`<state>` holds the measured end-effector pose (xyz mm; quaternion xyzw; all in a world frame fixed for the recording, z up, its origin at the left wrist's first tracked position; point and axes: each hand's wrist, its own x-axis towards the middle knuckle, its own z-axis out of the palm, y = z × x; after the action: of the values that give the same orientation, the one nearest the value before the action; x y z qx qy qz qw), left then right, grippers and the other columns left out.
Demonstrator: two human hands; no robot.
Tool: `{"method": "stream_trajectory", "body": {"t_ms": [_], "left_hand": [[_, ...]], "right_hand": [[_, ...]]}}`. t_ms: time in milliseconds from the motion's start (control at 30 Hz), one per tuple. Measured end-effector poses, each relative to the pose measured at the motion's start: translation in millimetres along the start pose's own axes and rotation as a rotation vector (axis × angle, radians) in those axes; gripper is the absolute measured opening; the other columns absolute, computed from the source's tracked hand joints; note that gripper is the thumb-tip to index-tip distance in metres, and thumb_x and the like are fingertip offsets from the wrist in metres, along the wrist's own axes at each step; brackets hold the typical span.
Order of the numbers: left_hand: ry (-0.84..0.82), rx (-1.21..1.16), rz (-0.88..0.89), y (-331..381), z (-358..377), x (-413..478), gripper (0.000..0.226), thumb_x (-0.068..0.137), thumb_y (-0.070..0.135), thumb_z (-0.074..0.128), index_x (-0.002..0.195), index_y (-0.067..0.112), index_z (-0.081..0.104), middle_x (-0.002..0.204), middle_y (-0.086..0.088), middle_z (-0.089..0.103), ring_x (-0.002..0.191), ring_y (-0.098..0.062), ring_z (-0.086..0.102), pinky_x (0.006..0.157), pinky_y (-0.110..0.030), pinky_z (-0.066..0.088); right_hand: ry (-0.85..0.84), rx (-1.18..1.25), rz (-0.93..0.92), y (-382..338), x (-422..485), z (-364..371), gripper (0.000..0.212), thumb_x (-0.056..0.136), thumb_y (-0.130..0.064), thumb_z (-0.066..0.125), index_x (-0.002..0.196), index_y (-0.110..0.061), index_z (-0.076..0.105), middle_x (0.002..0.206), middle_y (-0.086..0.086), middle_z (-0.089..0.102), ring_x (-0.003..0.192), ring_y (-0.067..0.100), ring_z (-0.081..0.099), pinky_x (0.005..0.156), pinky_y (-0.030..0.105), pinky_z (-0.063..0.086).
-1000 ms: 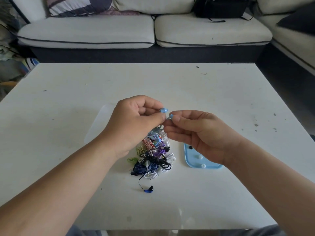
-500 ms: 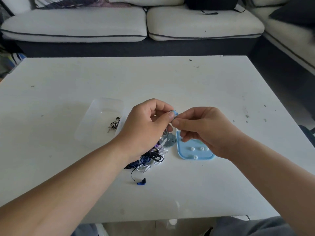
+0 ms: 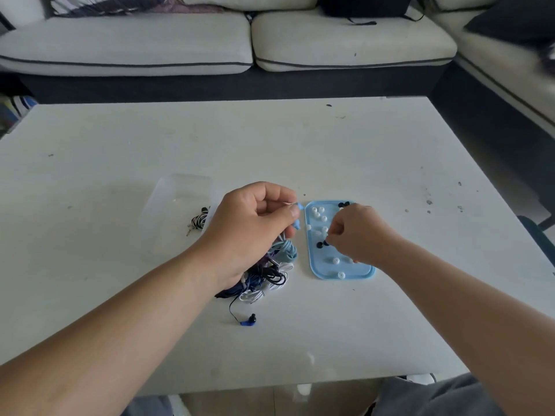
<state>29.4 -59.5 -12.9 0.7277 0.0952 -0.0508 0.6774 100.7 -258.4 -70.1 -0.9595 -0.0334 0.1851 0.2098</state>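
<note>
Light-blue earphone (image 3: 297, 209), where is it?

Centre of the frame, above the table (image 3: 210, 139), pinched between thumb and forefinger of the left grip (image 3: 255, 223), whose forearm comes in from the lower left.

And the right grip (image 3: 357, 232)?

Knuckles up, fingers curled down over the blue tray (image 3: 312, 265) of ear tips (image 3: 318, 211), just right of the earphone. Whether it pinches a tip, I cannot tell.
</note>
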Motion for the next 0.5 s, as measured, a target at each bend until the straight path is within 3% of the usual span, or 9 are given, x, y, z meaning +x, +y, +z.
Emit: {"method": "stream_trajectory", "body": {"t_ms": [167, 333, 500], "left_hand": [[-0.004, -0.001, 0.017, 1.0, -1.2, 2.1, 0.008, 0.095, 0.005, 0.071, 0.101, 0.009, 0.071, 0.078, -0.006, 0.075, 0.066, -0.014, 0.067, 0.071, -0.024, 0.058], [-0.009, 0.004, 0.009, 1.2, -2.3, 3.2, 0.008, 0.095, 0.005, 0.071, 0.101, 0.010, 0.071, 0.077, -0.005, 0.075, 0.066, -0.014, 0.067, 0.071, -0.025, 0.058], [0.001, 0.017, 0.007, 0.7, -2.8, 3.8, 0.008, 0.095, 0.007, 0.071, 0.101, 0.011, 0.072, 0.078, -0.006, 0.076, 0.067, -0.015, 0.068, 0.075, -0.029, 0.059]], "right_hand": [[-0.029, -0.082, 0.033, -3.3, 4.7, 8.0, 0.025, 0.087, -0.024, 0.071, 0.067, -0.010, 0.064, 0.061, 0.004, 0.059, 0.053, 0.020, 0.052, 0.050, 0.025, 0.040], [-0.004, -0.068, 0.017, -1.7, 8.9, 7.0, 0.019, 0.088, -0.021, 0.072, 0.085, -0.002, 0.073, 0.080, 0.013, 0.068, 0.058, 0.022, 0.054, 0.061, 0.033, 0.052], [-0.031, -0.116, 0.012, 1.6, 10.4, 12.7, 0.015, 0.087, -0.015, 0.067, 0.082, -0.002, 0.075, 0.066, 0.008, 0.059, 0.059, 0.020, 0.048, 0.053, 0.026, 0.040]]}}
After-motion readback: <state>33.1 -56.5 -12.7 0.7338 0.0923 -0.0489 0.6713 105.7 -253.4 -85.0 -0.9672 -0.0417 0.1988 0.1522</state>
